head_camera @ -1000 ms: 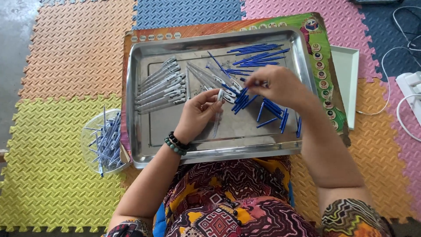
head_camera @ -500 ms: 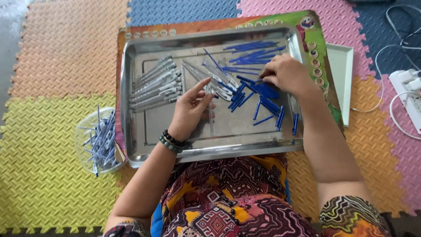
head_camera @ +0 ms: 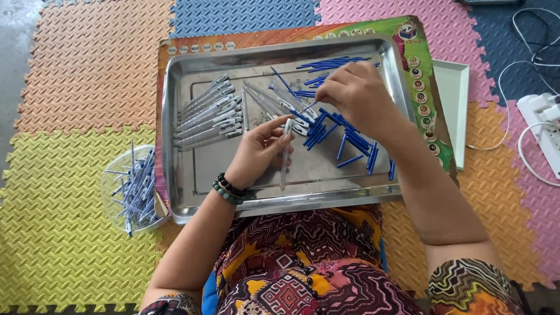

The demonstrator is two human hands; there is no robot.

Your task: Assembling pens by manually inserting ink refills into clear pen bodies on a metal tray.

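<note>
Over the steel tray [head_camera: 186,175], left hand [head_camera: 259,153] grips an upright clear pen barrel [head_camera: 285,156] while right hand [head_camera: 356,93], shifted up from the blue caps [head_camera: 356,143], pinches seemingly a thin refill [head_camera: 307,107], insertion apparently near.

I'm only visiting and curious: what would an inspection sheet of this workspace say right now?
Surface: foam puzzle floor mats in orange, yellow, blue and pink; a colourful printed board lies under a metal tray.
Job's things: clear pen barrels in a row at the tray's left; blue pen parts scattered at its right; one clear barrel held upright.
Clutter: a clear bowl of put-together pens left of the tray; a white tray at the right.
Grippers: left hand grips the barrel; right hand pinches a thin refill.
Cables: white cords running to a power strip at the right edge.
Surroundings: the person's patterned clothing; bare grey floor at top left.
</note>
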